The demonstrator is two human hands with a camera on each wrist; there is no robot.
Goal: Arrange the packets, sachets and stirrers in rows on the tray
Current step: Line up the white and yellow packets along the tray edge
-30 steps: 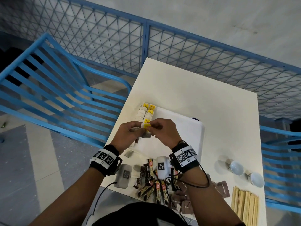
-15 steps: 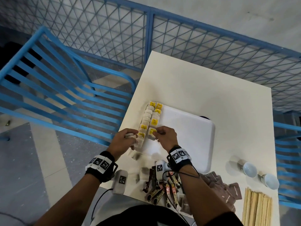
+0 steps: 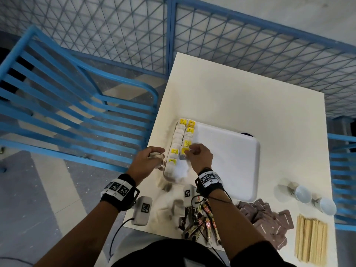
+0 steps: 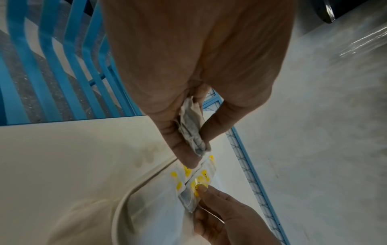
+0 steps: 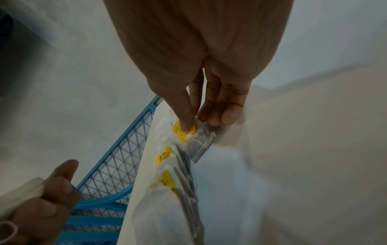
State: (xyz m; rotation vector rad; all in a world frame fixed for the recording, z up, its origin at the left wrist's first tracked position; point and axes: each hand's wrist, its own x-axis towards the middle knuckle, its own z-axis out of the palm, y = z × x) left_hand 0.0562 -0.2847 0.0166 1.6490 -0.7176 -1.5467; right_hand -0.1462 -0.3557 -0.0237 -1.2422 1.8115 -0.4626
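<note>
the cream tabletop point(image 3: 250, 97) carried a white tray point(image 3: 227, 162), on whose left edge two rows of tea bags point(image 3: 180, 140) with yellow tags ran side by side; overlap made an exact count uncertain, though roughly seven yellow tags showed. near the front edge lay the unsorted stock: a heap of brown sachets point(image 3: 269, 222), too piled to count, a bundle of wooden stirrers point(image 3: 311, 239), too close-packed to count, a scatter of dark stick packets point(image 3: 200, 224), perhaps eight or so, and two small white cups point(image 3: 303, 193) on their sides. the step in hand looked like building the second tea-bag row. the right hand point(image 3: 199, 157) pinched a tea bag point(image 5: 188, 132) by its yellow tag between thumb and fingertips, low over the near end of that row on the tray. the left hand point(image 3: 148, 162), just off the tray's left edge, was curled round a small bunch of spare tea bags point(image 4: 191, 131), number not clear. the next move likely called for laying the pinched bag flat and square against its neighbour, then taking another from the left hand; the sachets, stirrers and stick packets were not yet placed.
</note>
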